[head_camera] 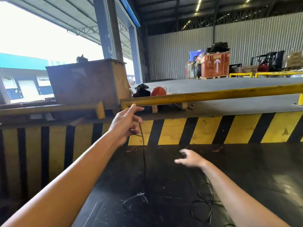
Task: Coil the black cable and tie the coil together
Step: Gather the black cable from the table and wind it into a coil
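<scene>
My left hand [126,123] is raised in front of the yellow rail, its lower fingers pinched on a thin black cable [144,161]. The cable hangs straight down from that hand to the dark floor, where it ends in a small tangle. More loose loops of black cable lie on the floor beside my right forearm. My right hand [190,158] is lower and to the right, blurred, fingers spread, holding nothing.
A dock wall with yellow and black stripes [205,130] stands just ahead, topped by a yellow rail [213,94]. A rusty metal bin [85,82] sits at the left. An orange hard hat [158,91] and a black bag [141,90] lie on the raised platform. Crates stand far back.
</scene>
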Demonstrator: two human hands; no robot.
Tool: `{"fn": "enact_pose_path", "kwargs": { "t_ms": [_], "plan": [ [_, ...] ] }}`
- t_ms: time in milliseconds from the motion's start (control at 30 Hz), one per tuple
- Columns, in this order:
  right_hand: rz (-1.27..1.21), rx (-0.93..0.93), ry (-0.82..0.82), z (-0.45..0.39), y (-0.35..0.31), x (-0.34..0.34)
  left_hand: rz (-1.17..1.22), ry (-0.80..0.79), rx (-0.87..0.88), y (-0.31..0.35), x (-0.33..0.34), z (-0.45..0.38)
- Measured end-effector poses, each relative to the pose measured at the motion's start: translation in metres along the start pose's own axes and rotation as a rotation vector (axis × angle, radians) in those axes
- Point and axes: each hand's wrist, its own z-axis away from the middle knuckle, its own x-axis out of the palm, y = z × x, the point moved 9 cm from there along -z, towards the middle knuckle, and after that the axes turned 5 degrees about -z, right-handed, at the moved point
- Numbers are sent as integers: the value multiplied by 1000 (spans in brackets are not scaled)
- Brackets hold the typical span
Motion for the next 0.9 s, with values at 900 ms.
{"fn": "enact_pose_path", "kwargs": {
  "t_ms": [900],
  "plan": [
    [-78, -615, 586, 36, -98, -101, -518, -996, -587, -110, 35, 77]
  ]
}}
